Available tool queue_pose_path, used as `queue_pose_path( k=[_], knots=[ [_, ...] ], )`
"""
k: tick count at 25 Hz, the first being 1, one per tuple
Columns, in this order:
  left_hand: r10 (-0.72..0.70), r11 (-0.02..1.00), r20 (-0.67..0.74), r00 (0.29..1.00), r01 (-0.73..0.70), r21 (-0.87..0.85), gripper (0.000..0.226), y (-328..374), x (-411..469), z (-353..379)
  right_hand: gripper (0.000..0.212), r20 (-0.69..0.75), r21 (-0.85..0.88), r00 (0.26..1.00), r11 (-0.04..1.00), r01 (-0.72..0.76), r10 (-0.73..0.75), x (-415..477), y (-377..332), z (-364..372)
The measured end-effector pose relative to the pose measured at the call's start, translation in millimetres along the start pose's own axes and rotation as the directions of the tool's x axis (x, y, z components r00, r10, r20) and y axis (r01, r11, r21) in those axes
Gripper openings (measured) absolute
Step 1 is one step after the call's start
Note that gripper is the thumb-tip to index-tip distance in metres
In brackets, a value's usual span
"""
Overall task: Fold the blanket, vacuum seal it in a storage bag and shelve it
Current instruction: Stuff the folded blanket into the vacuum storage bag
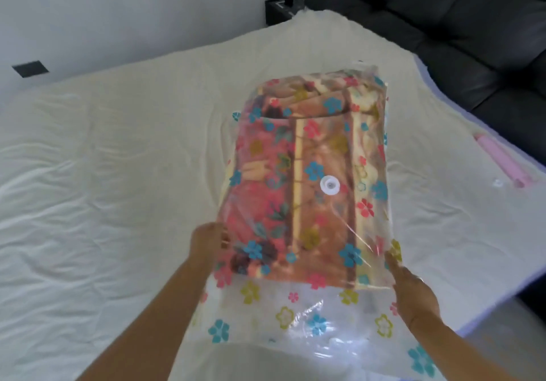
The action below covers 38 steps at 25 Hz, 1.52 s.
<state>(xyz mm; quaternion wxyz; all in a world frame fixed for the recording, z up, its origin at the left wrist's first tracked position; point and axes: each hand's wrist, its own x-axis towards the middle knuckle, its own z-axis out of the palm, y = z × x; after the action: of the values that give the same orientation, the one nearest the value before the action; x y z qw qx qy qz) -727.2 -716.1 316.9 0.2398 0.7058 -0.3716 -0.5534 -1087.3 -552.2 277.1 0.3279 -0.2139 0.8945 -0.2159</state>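
A clear storage bag (295,315) printed with coloured flowers lies on the bed, and the folded brown and pink blanket (322,203) fills its far part. A white round valve (330,185) sits on top of the bag near the middle. My left hand (206,240) holds the bag's left side by the blanket's near corner, its fingers hidden behind the plastic. Along the bag's right side lies my right hand (410,289), fingers straight and pressing the plastic. The bag's empty near end hangs toward me.
The bed (103,188) has a creased cream sheet. A pink hand pump (499,160) and a small white cap (497,183) lie at the bed's right edge. A dark sofa (458,26) stands at the back right, with a black box (283,5) beside it.
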Motion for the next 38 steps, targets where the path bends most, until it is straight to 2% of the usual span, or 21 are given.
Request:
queue_pose_path(
  k=[1,3,5,6,7,8,10,11,13,15,17,21,26,29,32,36,38],
  knots=[
    [0.071,0.997,-0.113,0.991,-0.073,-0.015,0.024,11.9,20.7,-6.5,0.099,-0.008,-0.014,0.999,0.999,0.040,-0.040,5.4,3.6,-0.2],
    [0.155,0.987,-0.204,0.967,-0.143,0.068,0.038,25.9,59.5,-14.5,0.072,-0.121,0.101,0.991,0.994,-0.040,0.053,14.0,-26.2,-5.5],
    [0.135,0.985,-0.129,0.982,-0.120,0.121,0.061,35.3,90.0,-11.7,0.042,-0.305,-0.159,0.951,0.987,-0.003,-0.046,2.8,-54.8,-13.4],
    [0.097,0.991,-0.039,0.995,-0.092,0.099,0.071,37.5,103.2,-6.2,0.039,-0.406,-0.195,0.904,0.979,0.060,-0.136,1.8,-78.1,-12.8],
    [0.082,0.994,0.039,0.996,-0.085,0.072,0.079,40.2,117.5,4.7,0.047,-0.484,-0.165,0.847,0.973,0.160,-0.222,8.9,-105.2,-5.8],
    [0.066,0.996,0.088,0.994,-0.071,0.056,0.087,41.0,126.5,14.9,0.064,-0.484,-0.158,0.829,0.960,0.233,-0.281,12.2,-134.1,5.8],
    [0.071,0.977,0.111,0.991,-0.092,0.193,0.119,28.1,139.8,34.4,0.092,-0.270,-0.306,0.893,0.912,0.274,-0.359,17.7,-172.2,38.9],
    [0.096,0.950,0.091,0.991,-0.119,0.288,0.131,15.0,151.9,42.1,0.097,-0.151,-0.389,0.920,0.878,0.280,-0.361,26.5,-174.1,58.1],
    [0.137,0.921,0.083,0.987,-0.157,0.356,0.129,-18.2,181.3,55.7,0.100,-0.047,-0.430,0.948,0.863,0.265,-0.314,53.0,-153.3,82.4],
    [0.202,0.905,0.078,0.976,-0.216,0.368,0.123,-23.0,172.3,73.4,0.103,-0.065,-0.389,0.953,0.887,0.250,-0.297,75.1,-128.8,82.1],
    [0.249,0.883,0.089,0.964,-0.264,0.389,0.130,-12.6,148.9,97.5,0.107,-0.083,-0.345,0.958,0.910,0.230,-0.273,93.4,-113.2,70.6],
    [0.271,0.886,0.089,0.959,-0.284,0.366,0.133,-6.0,143.1,135.6,0.128,-0.029,-0.175,0.986,0.972,0.154,-0.162,134.0,-102.7,44.7],
    [0.210,0.936,0.079,0.974,-0.224,0.271,0.122,3.8,165.4,213.0,0.134,-0.056,-0.159,0.960,0.952,0.262,-0.274,208.7,-116.0,-8.3],
    [0.203,0.947,0.084,0.976,-0.218,0.236,0.126,24.9,167.7,277.2,0.135,-0.041,-0.133,0.951,0.945,0.300,-0.307,267.1,-124.2,-53.0],
    [0.229,0.933,0.025,0.973,-0.226,0.280,0.135,56.9,162.0,323.9,0.129,-0.008,-0.097,0.955,0.950,0.296,-0.298,307.8,-112.0,-75.0],
    [0.235,0.909,-0.128,0.964,-0.172,0.380,0.133,77.1,135.2,327.1,0.125,0.062,-0.059,0.933,0.932,0.357,-0.353,313.2,-86.3,-79.6],
    [0.236,0.901,-0.186,0.954,-0.143,0.409,0.129,70.6,116.0,316.2,0.119,0.094,-0.170,0.907,0.891,0.421,-0.411,310.7,-83.9,-91.1]
  ],
)
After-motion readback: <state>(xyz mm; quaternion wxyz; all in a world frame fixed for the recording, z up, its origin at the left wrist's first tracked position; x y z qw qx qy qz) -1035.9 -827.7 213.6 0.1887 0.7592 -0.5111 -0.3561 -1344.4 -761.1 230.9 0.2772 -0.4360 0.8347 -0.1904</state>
